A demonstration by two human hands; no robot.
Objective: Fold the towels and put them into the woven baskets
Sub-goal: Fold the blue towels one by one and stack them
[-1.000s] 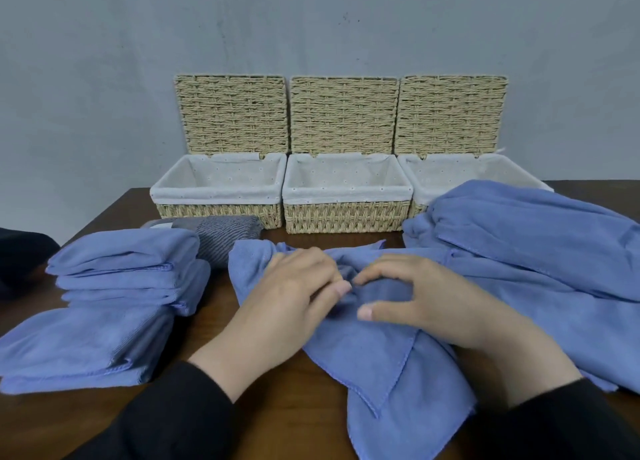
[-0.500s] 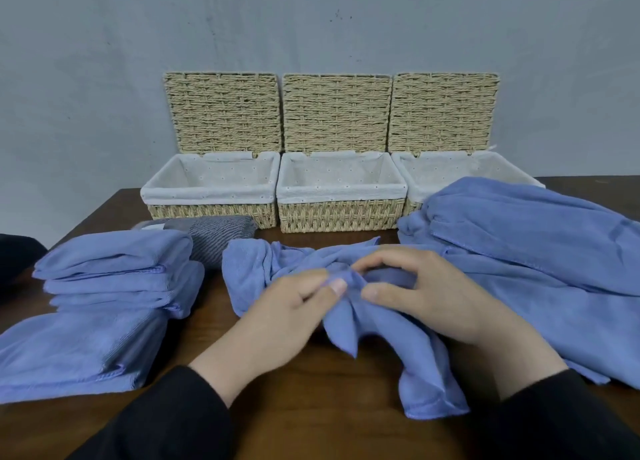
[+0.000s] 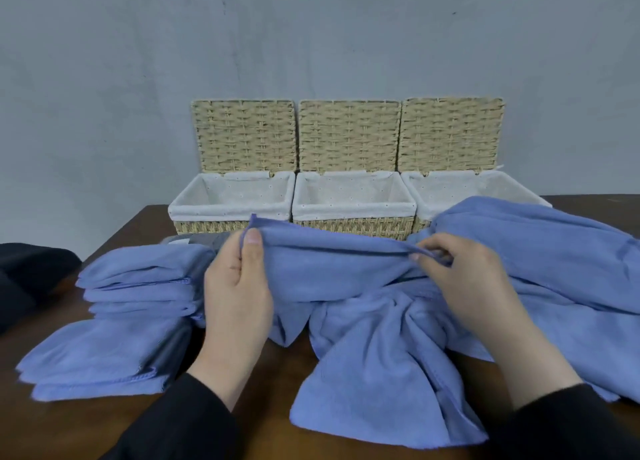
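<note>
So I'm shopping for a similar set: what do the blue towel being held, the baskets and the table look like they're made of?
Towel: soft matte fleece, probably microfibre, with stitched hems. Baskets: pale woven cord, maybe paper rope or straw, lined in white dotted cloth. Table: dark brown wood or veneer with a slight sheen.

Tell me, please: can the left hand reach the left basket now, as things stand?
Probably yes. The left basket stands open just beyond the left hand, with nothing between them. But this hand pinches the blue towel, so it is busy.
</note>
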